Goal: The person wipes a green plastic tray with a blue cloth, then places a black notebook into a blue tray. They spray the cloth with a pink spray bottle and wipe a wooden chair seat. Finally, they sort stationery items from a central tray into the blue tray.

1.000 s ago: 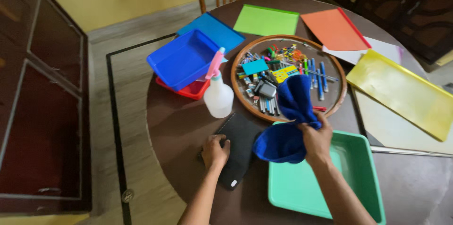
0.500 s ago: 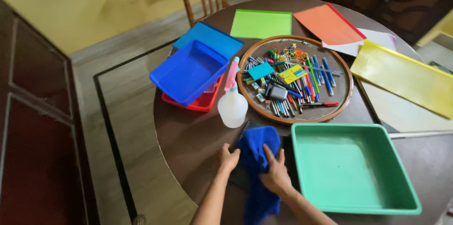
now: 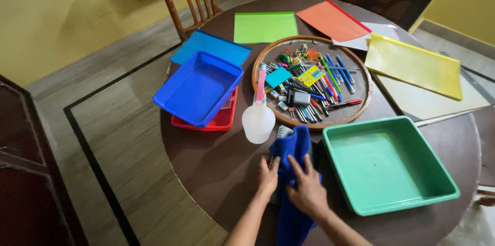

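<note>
pressing down on a blue cloth [image 3: 290, 184], both hands lie flat with fingers spread. left hand [image 3: 268, 176] rests on the cloth's left edge, right hand [image 3: 308, 192] on its middle; neither grips it. cloth lies on the round brown table [image 3: 216, 168] at the near edge, just left of the green tray [image 3: 386, 166]. clear spray bottle with pink nozzle [image 3: 259, 117] stands just beyond the cloth. round wooden tray of pens [image 3: 312, 82] farther back. blue tray [image 3: 198, 87] stacked on a red one [image 3: 216, 121], left.
</note>
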